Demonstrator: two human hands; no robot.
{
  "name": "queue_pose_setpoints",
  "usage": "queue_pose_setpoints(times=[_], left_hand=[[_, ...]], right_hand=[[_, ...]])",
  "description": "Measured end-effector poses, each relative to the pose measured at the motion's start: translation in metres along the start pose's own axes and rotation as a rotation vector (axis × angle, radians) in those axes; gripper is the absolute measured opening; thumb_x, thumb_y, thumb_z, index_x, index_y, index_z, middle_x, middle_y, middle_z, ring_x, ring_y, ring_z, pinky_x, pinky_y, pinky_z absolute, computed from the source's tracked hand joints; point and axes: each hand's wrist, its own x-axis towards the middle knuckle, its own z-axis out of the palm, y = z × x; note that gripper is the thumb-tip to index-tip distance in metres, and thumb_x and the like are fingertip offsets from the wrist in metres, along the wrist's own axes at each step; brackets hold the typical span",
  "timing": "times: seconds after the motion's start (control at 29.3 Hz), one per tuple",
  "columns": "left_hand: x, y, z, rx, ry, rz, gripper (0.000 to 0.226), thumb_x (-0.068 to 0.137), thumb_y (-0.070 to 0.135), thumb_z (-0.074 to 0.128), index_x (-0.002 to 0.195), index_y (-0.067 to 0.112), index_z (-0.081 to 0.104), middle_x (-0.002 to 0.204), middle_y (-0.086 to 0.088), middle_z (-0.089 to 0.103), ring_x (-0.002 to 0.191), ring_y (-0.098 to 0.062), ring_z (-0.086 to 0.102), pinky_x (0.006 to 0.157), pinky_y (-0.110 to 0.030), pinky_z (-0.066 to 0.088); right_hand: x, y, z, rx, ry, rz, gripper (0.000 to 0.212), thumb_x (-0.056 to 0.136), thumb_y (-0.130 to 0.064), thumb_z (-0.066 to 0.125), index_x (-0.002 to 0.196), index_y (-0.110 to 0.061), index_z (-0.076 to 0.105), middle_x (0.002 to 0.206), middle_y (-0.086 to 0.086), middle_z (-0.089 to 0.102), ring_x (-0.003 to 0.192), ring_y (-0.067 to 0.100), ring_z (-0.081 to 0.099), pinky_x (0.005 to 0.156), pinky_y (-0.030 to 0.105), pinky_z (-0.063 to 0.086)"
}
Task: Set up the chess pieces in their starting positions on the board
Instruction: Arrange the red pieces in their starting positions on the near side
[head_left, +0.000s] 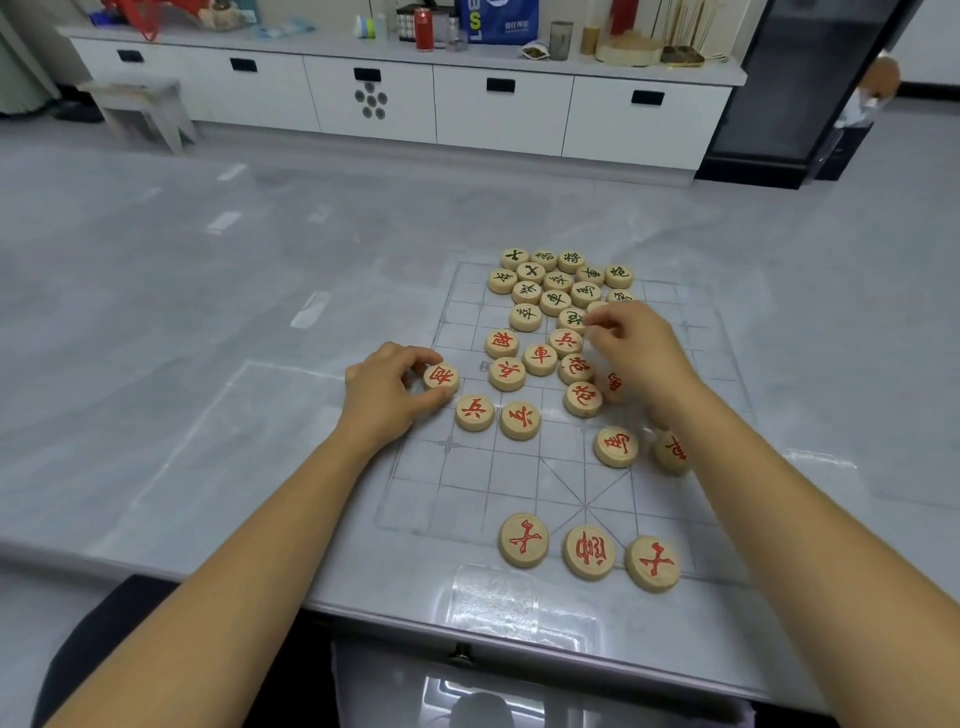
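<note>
My left hand (387, 395) is closed around one red-marked disc (441, 376), thumb and fingers pinching its rim at the left edge of the board (467, 483). The disc lies flat, its carved face up and its character turned sideways to me. My right hand (631, 343) is curled over the middle of the pile, fingertips pinched on a pale piece there; I cannot tell which one. The pieces are thick round wooden discs, light and smooth, with characters cut in red or dark green. The green ones (558, 283) crowd the far end of the board, the red ones (540, 359) lie loose in the middle, all flat. Three red discs (587, 552) sit in a row along the near edge. The board is a thin clear sheet with faint grey grid lines, its long axis running away from me, flat on the glossy grey marbled desk (208, 312).
</note>
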Motion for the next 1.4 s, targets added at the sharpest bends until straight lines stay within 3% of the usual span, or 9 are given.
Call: queue_pose_setpoints(times=[0.1,0.24,0.34,0.65,0.89,1.06,1.16,1.3,1.4], left_hand=[[0.0,-0.001,0.0,-0.012,-0.005,-0.002,0.036,0.075,0.034,0.073,0.109,0.026,0.062,0.099,0.006,0.054,0.085,-0.01,0.049,0.095,-0.047,0.041],[0.0,-0.003,-0.001,-0.031,-0.014,0.01,0.038,0.074,0.032,0.073,0.111,0.027,0.063,0.098,0.007,0.053,0.083,-0.008,0.048,0.096,-0.047,0.04],[0.0,-0.006,-0.001,-0.05,-0.011,0.01,0.036,0.074,0.032,0.073,0.109,0.026,0.064,0.098,0.007,0.052,0.082,-0.006,0.048,0.097,-0.045,0.04],[-0.004,-0.003,-0.003,-0.117,-0.009,0.002,0.027,0.073,0.035,0.074,0.095,0.031,0.06,0.094,0.013,0.054,0.077,-0.001,0.05,0.095,-0.044,0.043],[-0.05,0.013,-0.03,-0.126,-0.017,0.017,0.027,0.073,0.02,0.076,0.094,0.026,0.06,0.093,0.011,0.06,0.083,0.001,0.055,0.072,-0.002,0.037],[-0.11,0.006,-0.018,-0.027,-0.168,0.133,0.04,0.059,0.06,0.064,0.091,0.036,0.062,0.096,0.014,0.061,0.093,-0.006,0.054,0.086,-0.021,0.035],[-0.12,-0.001,-0.009,0.046,-0.123,0.208,0.059,0.055,0.074,0.055,0.097,0.033,0.065,0.1,0.016,0.056,0.099,-0.008,0.049,0.09,-0.021,0.027],[-0.116,-0.006,-0.01,0.073,-0.165,0.255,0.066,0.051,0.082,0.05,0.105,0.045,0.058,0.107,0.017,0.053,0.105,-0.006,0.045,0.092,-0.019,0.022],[-0.115,-0.009,-0.009,0.067,-0.179,0.266,0.069,0.054,0.082,0.049,0.113,0.046,0.045,0.107,0.022,0.053,0.106,-0.002,0.043,0.094,-0.019,0.022]], right_hand=[[0.017,-0.027,0.035,-0.229,-0.138,-0.151,0.023,0.088,-0.027,0.056,0.099,-0.011,0.068,0.102,0.006,0.064,0.095,0.023,0.057,0.082,0.039,0.045],[0.04,-0.053,0.07,-0.568,-0.234,-0.155,0.03,0.083,-0.043,0.056,0.082,-0.014,0.063,0.089,0.004,0.059,0.094,0.026,0.056,0.069,0.032,0.035],[0.05,-0.059,0.078,-0.657,-0.238,-0.145,0.021,0.081,-0.036,0.06,0.076,-0.016,0.056,0.091,0.005,0.062,0.095,0.026,0.057,0.068,0.031,0.034],[-0.038,-0.032,-0.036,-0.409,-0.025,-0.066,0.027,0.081,-0.044,0.059,0.084,-0.017,0.06,0.084,-0.001,0.06,0.082,0.022,0.056,0.065,0.031,0.04],[-0.15,0.034,-0.064,-0.532,-0.041,0.208,0.026,0.081,-0.047,0.057,0.074,-0.023,0.051,0.071,-0.008,0.053,0.064,0.014,0.051,0.05,0.025,0.031],[-0.165,0.051,-0.054,-0.51,-0.004,0.204,0.035,0.088,-0.053,0.041,0.075,-0.022,0.052,0.08,-0.003,0.055,0.068,0.018,0.051,0.052,0.028,0.032],[-0.165,0.064,-0.066,-0.295,-0.059,0.202,0.028,0.089,-0.048,0.043,0.096,-0.027,0.06,0.096,-0.002,0.059,0.083,0.018,0.053,0.067,0.031,0.038],[-0.173,0.074,-0.077,-0.1,-0.255,0.115,0.053,0.066,-0.064,0.062,0.114,-0.043,0.051,0.1,-0.017,0.049,0.092,0.0,0.052,0.078,0.01,0.041],[-0.174,0.079,-0.071,-0.181,-0.294,0.053,0.049,0.073,-0.034,0.073,0.118,-0.033,0.056,0.1,-0.018,0.046,0.095,0.003,0.05,0.082,0.009,0.039]])
